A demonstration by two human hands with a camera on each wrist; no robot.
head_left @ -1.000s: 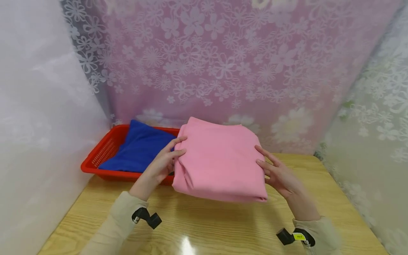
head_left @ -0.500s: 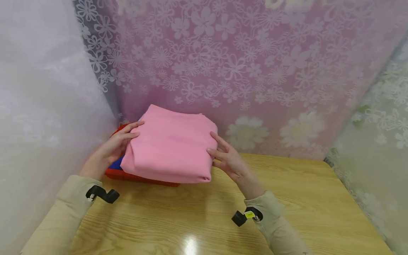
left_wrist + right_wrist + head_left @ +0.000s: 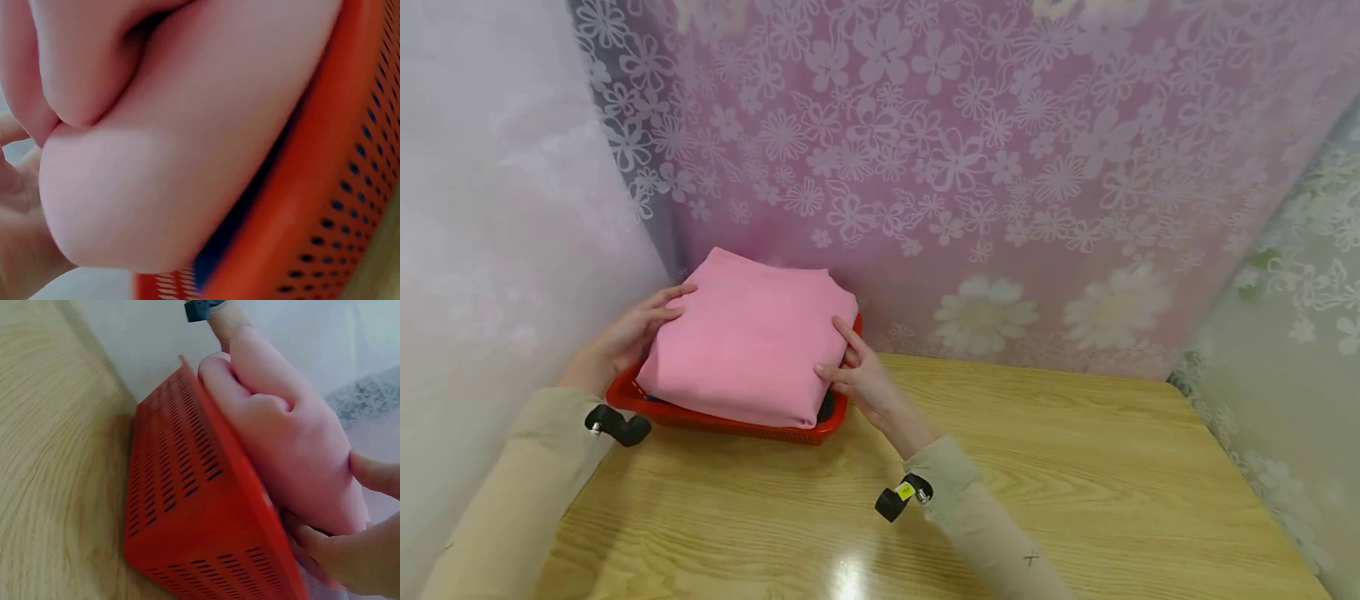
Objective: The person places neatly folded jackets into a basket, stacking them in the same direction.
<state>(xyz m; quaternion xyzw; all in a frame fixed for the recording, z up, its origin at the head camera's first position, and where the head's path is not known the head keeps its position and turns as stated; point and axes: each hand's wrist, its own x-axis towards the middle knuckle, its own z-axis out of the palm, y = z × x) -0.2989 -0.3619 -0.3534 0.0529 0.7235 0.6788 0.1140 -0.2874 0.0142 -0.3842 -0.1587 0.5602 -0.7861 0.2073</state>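
Observation:
A thick folded pink cloth point(image 3: 752, 342) lies over the red perforated basket point(image 3: 730, 426), covering most of its opening. My left hand point(image 3: 628, 333) holds the cloth by its left side, and my right hand point(image 3: 867, 382) grips the right side. In the right wrist view, the right hand point(image 3: 356, 556) has digits on two faces of the cloth, close to the basket rim. A strip of blue cloth point(image 3: 219, 253) shows between the pink cloth and the rim in the left wrist view; the rest of it is hidden.
The basket stands on a wood-grain table point(image 3: 1075, 483), at its back left. A white sheet point(image 3: 490, 208) hangs close on the left, and a pink flowered curtain point(image 3: 985, 183) hangs behind. Another pale flowered sheet point(image 3: 1300, 350) borders the right.
Both hands have carried the pink cloth left and lowered it onto the basket. The blue cloth, plainly seen earlier in the basket, is now mostly covered.

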